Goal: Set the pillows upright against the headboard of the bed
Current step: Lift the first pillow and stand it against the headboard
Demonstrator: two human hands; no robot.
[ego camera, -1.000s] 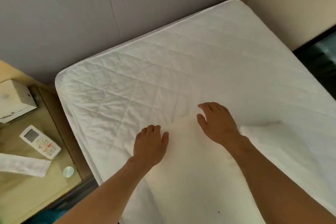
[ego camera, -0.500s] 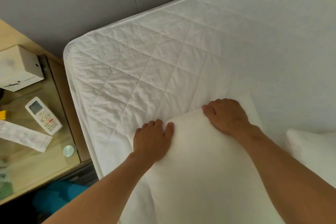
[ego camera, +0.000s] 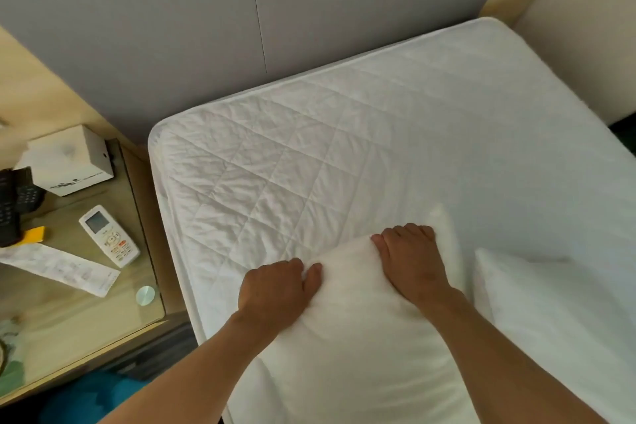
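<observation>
A white pillow (ego camera: 347,337) lies flat on the quilted white mattress (ego camera: 309,165), near the bed's left side. My left hand (ego camera: 275,289) grips its far left corner, fingers curled over the edge. My right hand (ego camera: 413,258) clutches the far edge a little to the right, fingers bent over it. A second white pillow (ego camera: 557,327) lies flat just to the right, touching or nearly touching the first. The grey padded headboard (ego camera: 241,27) stands behind the mattress, with bare mattress between it and both pillows.
A bedside table (ego camera: 62,313) stands left of the bed with a white box (ego camera: 69,162), a white remote control (ego camera: 110,234), a paper slip (ego camera: 58,268), a dark phone (ego camera: 13,203) and a small round disc (ego camera: 145,295). A beige wall panel (ego camera: 592,27) rises at right.
Both hands went from lying flat on the pillow to curling their fingers over its far edge. The view has shifted, showing more headboard and bedside table.
</observation>
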